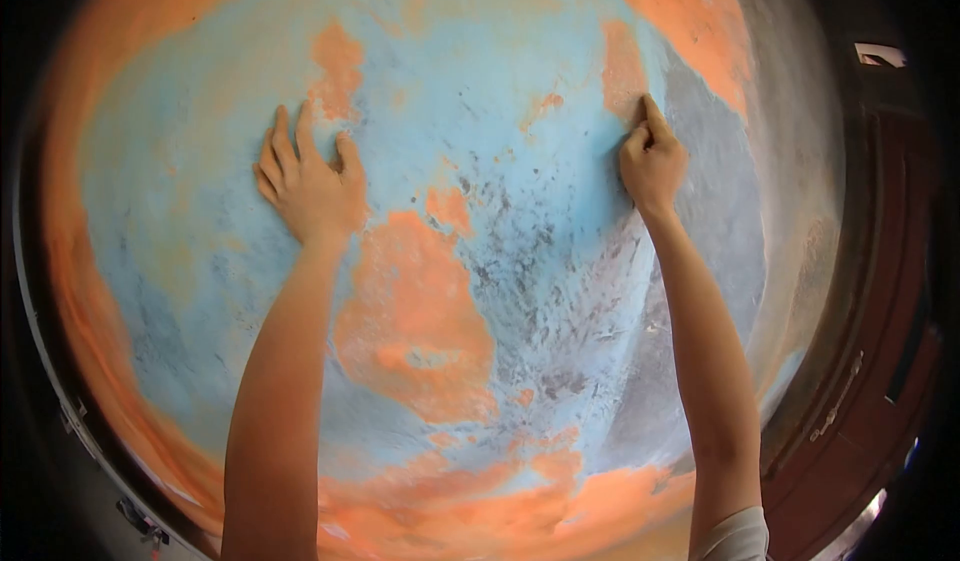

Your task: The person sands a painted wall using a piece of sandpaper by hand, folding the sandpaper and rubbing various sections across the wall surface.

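painted wall [540, 51] touches left grip [318, 189], right grip [655, 169]

Dark reddish-brown panelling [868, 386] lines the right side

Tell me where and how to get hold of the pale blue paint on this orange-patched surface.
Probably by the ragged edge of the pale blue paint along the large, irregular orange patch, below and right of the left hand. Come from the orange side with a fingernail: the paint looks flat, with no clear raised flap to pinch. Whether that edge lifts, I cannot tell.
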The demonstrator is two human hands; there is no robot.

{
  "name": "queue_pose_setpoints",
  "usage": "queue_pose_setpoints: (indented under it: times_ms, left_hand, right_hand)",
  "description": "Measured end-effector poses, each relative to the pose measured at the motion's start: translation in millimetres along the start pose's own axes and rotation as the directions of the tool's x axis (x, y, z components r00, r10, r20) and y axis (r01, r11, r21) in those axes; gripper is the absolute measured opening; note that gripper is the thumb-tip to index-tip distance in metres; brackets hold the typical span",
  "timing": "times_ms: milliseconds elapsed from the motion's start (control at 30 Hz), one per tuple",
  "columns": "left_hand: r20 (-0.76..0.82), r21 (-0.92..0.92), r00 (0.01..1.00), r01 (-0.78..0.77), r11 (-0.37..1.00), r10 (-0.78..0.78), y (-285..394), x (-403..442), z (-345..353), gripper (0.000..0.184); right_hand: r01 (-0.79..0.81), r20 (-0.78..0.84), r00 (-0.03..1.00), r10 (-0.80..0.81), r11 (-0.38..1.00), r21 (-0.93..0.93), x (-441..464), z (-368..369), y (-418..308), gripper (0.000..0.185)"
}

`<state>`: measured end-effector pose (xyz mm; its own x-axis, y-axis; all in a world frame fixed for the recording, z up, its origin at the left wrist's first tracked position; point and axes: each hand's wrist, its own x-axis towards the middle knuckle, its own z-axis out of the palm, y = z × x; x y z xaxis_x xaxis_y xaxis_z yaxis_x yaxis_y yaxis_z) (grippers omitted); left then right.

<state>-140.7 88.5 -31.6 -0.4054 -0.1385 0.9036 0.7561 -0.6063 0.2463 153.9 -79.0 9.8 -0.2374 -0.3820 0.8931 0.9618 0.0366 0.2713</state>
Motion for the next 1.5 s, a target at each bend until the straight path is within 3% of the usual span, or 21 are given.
queue_pose_setpoints:
  times_ms: [67, 167, 333, 400, 467, 500, 567, 600, 667, 700, 767, 800, 900, 1000, 1133, 1200, 1267, 1333, 1400, 1467, 1500]
  left_hand:
    - [-0.003, -0.001, 1.000, 0.003, 1.000, -0.003, 1.8, -1.4, 1.3, 0.051]
    - [-0.016, -0.016, 1.000, -0.009, 1.000, 0.009, 4.1, -1.0, -1.6, 0.051]
    - [-0.006, -0.009, 1.000, -0.028, 1.000, 0.028, 1.4, -1.8, -2.6, 0.051]
    - [-0.023, 0.008, 0.999, -0.026, 1.000, 0.027, 1.4, -0.3, -1.5, 0.051]
    - [-0.003, 0.009, 1.000, 0.001, 1.000, -0.001, 3.3, -1.2, -2.7, 0.051]
    - [0.002, 0.018, 1.000, 0.013, 1.000, -0.013, 1.8, -2.1, -4.0, 0.051]
    - [0.000, -0.006, 1.000, -0.002, 1.000, 0.002, 6.4, -1.8, -6.1, 0.051]
    - [0.013, -0.006, 1.000, -0.004, 1.000, 0.004, 7.3, 0.1, -4.4, 0.051]
    - [-0.008, -0.016, 1.000, -0.028, 0.999, 0.028, 3.0, -1.7, -2.6, 0.050]
    - [0.006, -0.017, 0.999, -0.032, 0.999, 0.032, 3.0, -5.3, -3.2, 0.050]
    - [0.012, -0.005, 1.000, -0.017, 1.000, 0.017, 2.6, -3.1, -2.2, 0.050]
    - [-0.002, -0.006, 0.999, -0.032, 0.999, 0.032, 3.8, -1.0, -0.6, 0.050]
    - [-0.015, 0.036, 1.000, -0.007, 0.999, 0.007, 2.6, -3.8, -1.8, 0.049]
    - [0.004, 0.005, 1.000, -0.004, 1.000, 0.004, 6.1, -1.9, -3.4, 0.049]
    - [0.025, 0.008, 1.000, 0.011, 1.000, -0.011, 7.2, -2.3, -5.6, 0.050]
    - [0.031, 0.003, 1.000, 0.003, 1.000, -0.003, 7.0, -2.9, -4.9, 0.050]
    - [0.027, -0.007, 1.000, 0.004, 1.000, -0.004, 5.2, -3.6, -3.6, 0.050]
    - [0.021, -0.014, 1.000, -0.007, 1.000, 0.008, 6.5, -2.9, -5.0, 0.050]
    - [0.019, -0.016, 1.000, -0.009, 1.000, 0.009, 4.6, -5.1, -5.8, 0.050]
    - [0.010, -0.006, 0.999, -0.031, 1.000, 0.031, 3.0, -4.3, -3.5, 0.049]
    - [0.019, -0.004, 0.999, -0.027, 1.000, 0.027, 3.5, -3.5, -3.7, 0.049]
  right_hand:
    - [-0.208, 0.011, 0.977, 0.215, 0.954, -0.218, 0.5, -6.5, -14.4, 0.034]
    - [0.224, 0.327, 0.918, -0.222, 0.974, 0.033, -24.9, -1.0, -49.9, 0.043]
    - [0.271, 0.585, 0.717, -0.380, 0.924, 0.268, -91.3, -37.2, -72.7, 0.059]
    - [0.254, 0.471, 0.830, -0.300, 0.954, 0.160, -101.5, -57.6, -40.4, 0.057]
    - [0.029, 0.125, 0.992, -0.019, 0.996, -0.079, -103.6, -66.9, 2.7, 0.050]
    - [0.034, 0.137, 0.990, -0.024, 0.997, -0.070, -102.4, -64.6, -0.1, 0.050]
    - [-0.353, -0.180, 0.928, 0.326, 0.924, -0.147, -109.1, -64.7, -10.5, 0.042]
    - [-0.339, -0.052, 0.941, 0.335, 0.931, -0.138, -117.4, -64.4, -29.7, 0.038]
    - [0.009, 0.203, 0.979, -0.029, 0.995, 0.096, -122.5, -63.5, -71.4, 0.040]
    - [0.054, 0.407, 0.901, -0.149, 0.970, 0.237, -132.0, -62.9, -87.7, 0.044]
    - [0.062, 0.501, 0.844, -0.191, 0.963, 0.263, -147.9, -68.5, -89.1, 0.040]
    - [0.102, 0.401, 0.888, -0.226, 0.946, 0.307, -123.0, -67.1, -83.2, 0.037]
    - [-0.289, 0.051, 0.957, 0.285, 0.936, 0.201, -93.3, -45.3, -38.3, 0.028]
    - [0.019, -0.044, 0.999, -0.029, 0.979, -0.205, -58.0, -23.9, -39.0, 0.021]
    - [-0.047, -0.021, 0.999, 0.050, 0.993, 0.109, -31.3, 21.9, -56.1, 0.016]
    - [0.215, 0.297, 0.912, -0.284, 0.946, 0.243, -34.2, 21.2, -77.2, 0.020]
    - [0.237, 0.394, 0.846, -0.361, 0.914, 0.329, -24.5, 11.6, -75.0, 0.019]
    - [0.062, 0.108, 0.992, -0.068, 0.996, 0.058, -7.4, 25.2, -41.4, 0.026]
    - [-0.247, 0.070, 0.967, 0.243, 0.967, 0.055, 10.9, 23.9, -33.0, 0.039]
    - [-0.096, 0.045, 0.993, 0.107, 0.976, -0.196, 8.5, 29.4, -29.7, 0.046]
    - [0.019, 0.109, 0.994, -0.016, 1.000, -0.024, 3.1, 26.2, -34.9, 0.045]
